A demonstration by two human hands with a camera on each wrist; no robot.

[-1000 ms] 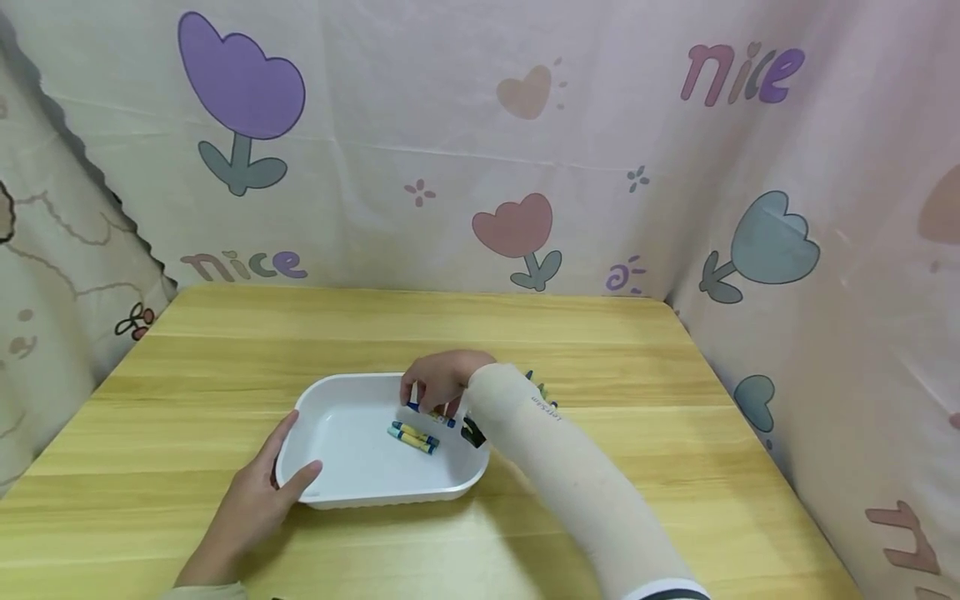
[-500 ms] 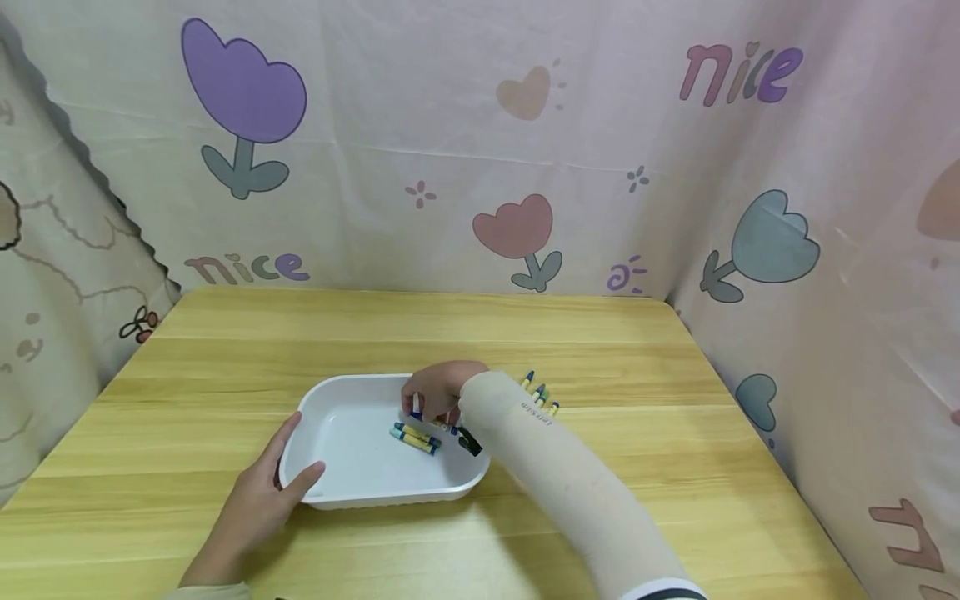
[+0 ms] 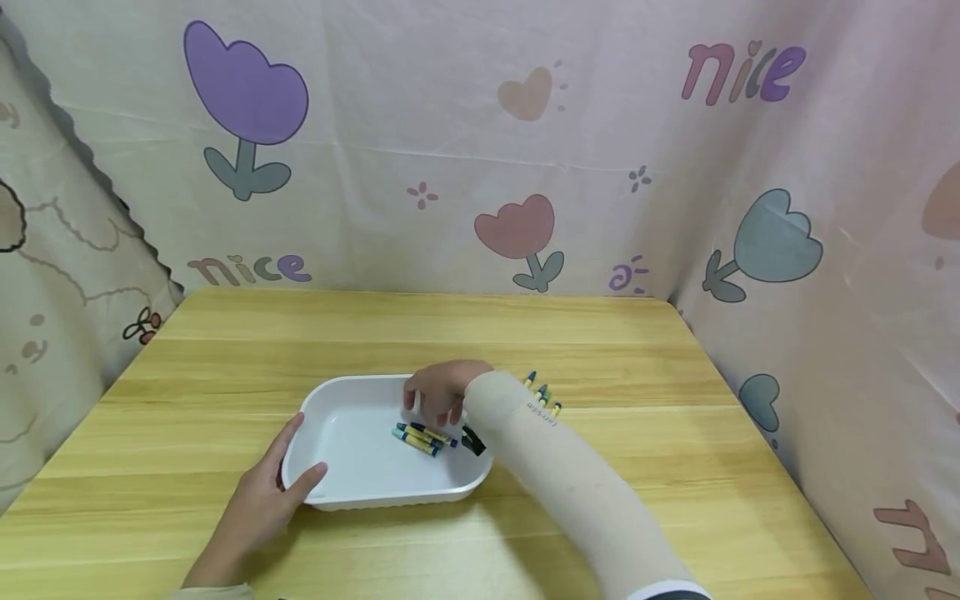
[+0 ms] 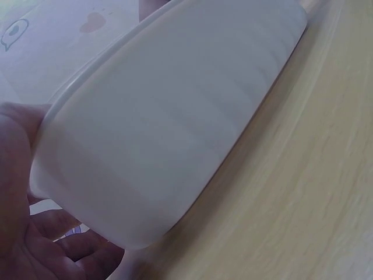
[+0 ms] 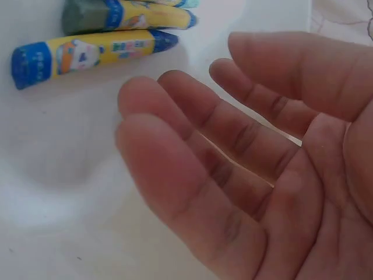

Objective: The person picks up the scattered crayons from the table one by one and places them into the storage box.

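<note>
A white plastic tray [image 3: 341, 450] stands on the table, and my left hand [image 3: 258, 492] grips its left end with the thumb over the rim. In the left wrist view, the fingers [image 4: 87, 251] of that hand bend round the tray's outer wall. Inside the tray, three yellow-wrapped crayons lie side by side: a dark blue crayon [image 5: 93, 55], a dark greenish crayon [image 5: 140, 16] and a pale teal crayon [image 3: 415, 443]. My right hand [image 3: 438, 390] hovers over them, its fingers loosely bent and apart, holding nothing. The dark blue crayon lies just off its fingertips.
More yellow-wrapped crayons [image 3: 542, 394] lie on the wooden table [image 3: 615, 350] right of the tray, partly hidden by the right sleeve [image 3: 570, 467]. A small black piece [image 3: 472, 442] shows beside the right wrist. A patterned curtain [image 3: 420, 108] hangs behind the table.
My right hand has lowered the dark blue crayon beside the other two in the tray and let it go. The left hand keeps its grip on the tray.
</note>
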